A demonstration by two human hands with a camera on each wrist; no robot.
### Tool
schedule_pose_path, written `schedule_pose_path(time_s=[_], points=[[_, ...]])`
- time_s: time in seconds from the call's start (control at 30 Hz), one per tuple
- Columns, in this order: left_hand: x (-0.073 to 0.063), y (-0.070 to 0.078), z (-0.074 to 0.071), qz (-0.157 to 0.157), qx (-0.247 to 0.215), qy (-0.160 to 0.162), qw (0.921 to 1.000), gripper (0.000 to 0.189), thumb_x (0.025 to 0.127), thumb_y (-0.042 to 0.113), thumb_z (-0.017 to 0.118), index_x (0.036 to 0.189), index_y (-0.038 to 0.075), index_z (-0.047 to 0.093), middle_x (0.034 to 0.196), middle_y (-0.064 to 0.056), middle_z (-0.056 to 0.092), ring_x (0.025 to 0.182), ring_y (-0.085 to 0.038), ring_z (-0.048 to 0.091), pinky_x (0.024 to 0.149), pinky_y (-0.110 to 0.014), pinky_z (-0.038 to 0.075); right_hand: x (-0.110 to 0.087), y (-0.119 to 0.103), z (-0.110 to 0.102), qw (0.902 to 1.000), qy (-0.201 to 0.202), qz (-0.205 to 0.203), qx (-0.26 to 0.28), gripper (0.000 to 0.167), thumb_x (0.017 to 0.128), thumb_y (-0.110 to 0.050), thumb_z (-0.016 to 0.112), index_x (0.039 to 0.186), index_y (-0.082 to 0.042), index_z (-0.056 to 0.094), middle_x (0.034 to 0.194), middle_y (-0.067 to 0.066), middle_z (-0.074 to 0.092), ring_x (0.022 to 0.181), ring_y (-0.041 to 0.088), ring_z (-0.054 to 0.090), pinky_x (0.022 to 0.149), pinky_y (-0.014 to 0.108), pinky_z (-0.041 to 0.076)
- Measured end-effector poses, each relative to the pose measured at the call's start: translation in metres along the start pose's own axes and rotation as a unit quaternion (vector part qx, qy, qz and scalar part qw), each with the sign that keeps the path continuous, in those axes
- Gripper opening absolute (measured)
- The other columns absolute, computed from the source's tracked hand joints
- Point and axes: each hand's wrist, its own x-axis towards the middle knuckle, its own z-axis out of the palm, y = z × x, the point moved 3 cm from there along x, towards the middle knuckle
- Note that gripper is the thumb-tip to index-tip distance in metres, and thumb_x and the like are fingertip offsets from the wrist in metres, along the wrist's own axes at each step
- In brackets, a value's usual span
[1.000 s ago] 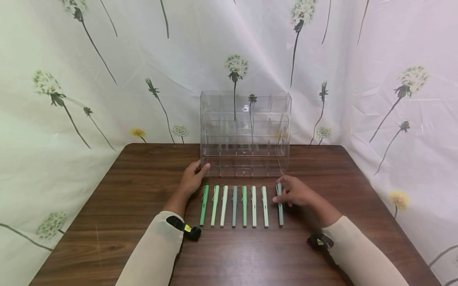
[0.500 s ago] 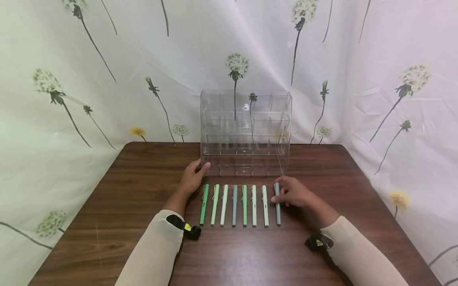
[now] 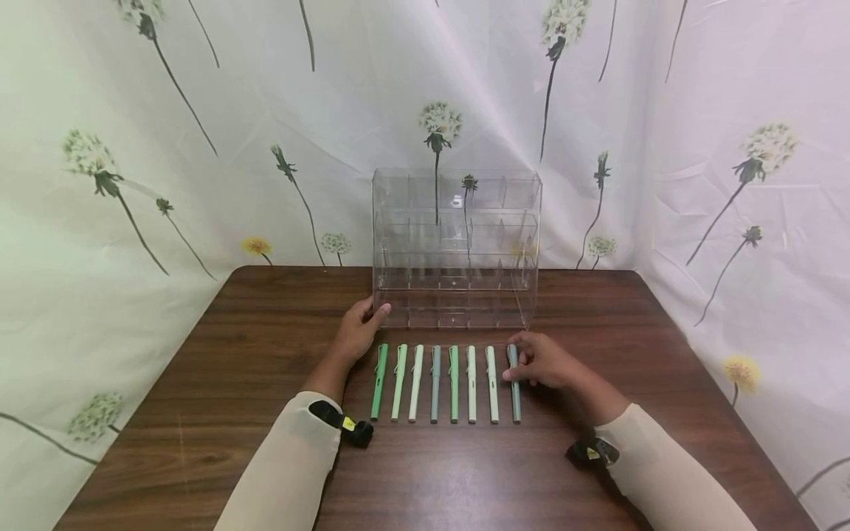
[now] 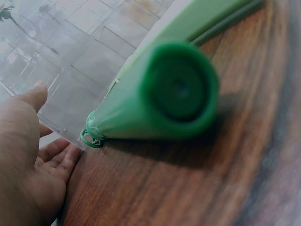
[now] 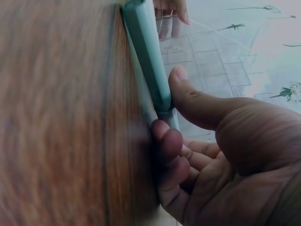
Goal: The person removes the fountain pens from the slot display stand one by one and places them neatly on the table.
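Several capped pens in greens and grey stand out as a row on the table, clips toward the back. At the row's right end, my right hand (image 3: 541, 359) pinches a grey-green pen (image 3: 515, 398) near its clip end, thumb on one side and fingers on the other; this pen (image 5: 148, 56) lies close along the tabletop in the right wrist view. My left hand (image 3: 358, 330) rests at the lower left corner of a clear tiered organizer (image 3: 454, 298), thumb at its front, fingers beside its wall. Nearest that hand is a dark green pen (image 3: 379, 383), seen end-on in the left wrist view.
A light green pen (image 3: 399, 383), a grey-blue pen (image 3: 435, 383) and a pale pen (image 3: 491, 383) are among the row. The organizer's divided compartments stand behind them, near the table's (image 3: 285, 267) back edge. A dandelion-print curtain (image 3: 312, 147) hangs behind and at both sides.
My right hand has shifted the grey-green pen slightly left, nearer the row, and straightened it in line with the others. My left hand has stayed at the organizer's corner.
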Motion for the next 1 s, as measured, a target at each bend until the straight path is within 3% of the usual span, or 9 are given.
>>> schedule_pose_path(time_s=[0.73,1.0], points=[[-0.0006,-0.0003,0.0009,-0.005,-0.009,0.005,0.9999,0.063,0.112,0.049,0.061,0.163,0.014,0.053,0.159,-0.021,0.054,0.151,-0.039,0.050,0.123,-0.060,0.041,-0.0002,0.0001,0.0041,0.9987,0.000,-0.014,-0.048,0.073,0.093,-0.022,0.090,0.150,0.007,0.056,0.077,0.002,0.061,0.057,0.013,0.055,0.053,0.030,0.050],[-0.0005,0.0005,0.0010,-0.003,-0.014,0.002,0.9999,0.061,0.112,0.048,0.062,0.162,0.014,0.054,0.159,-0.020,0.055,0.151,-0.038,0.050,0.124,-0.059,0.041,-0.0004,0.0001,0.0031,0.9992,0.002,-0.023,-0.033,0.073,0.093,-0.019,0.090,0.151,0.009,0.055,0.075,0.002,0.060,0.057,0.014,0.056,0.053,0.030,0.050]])
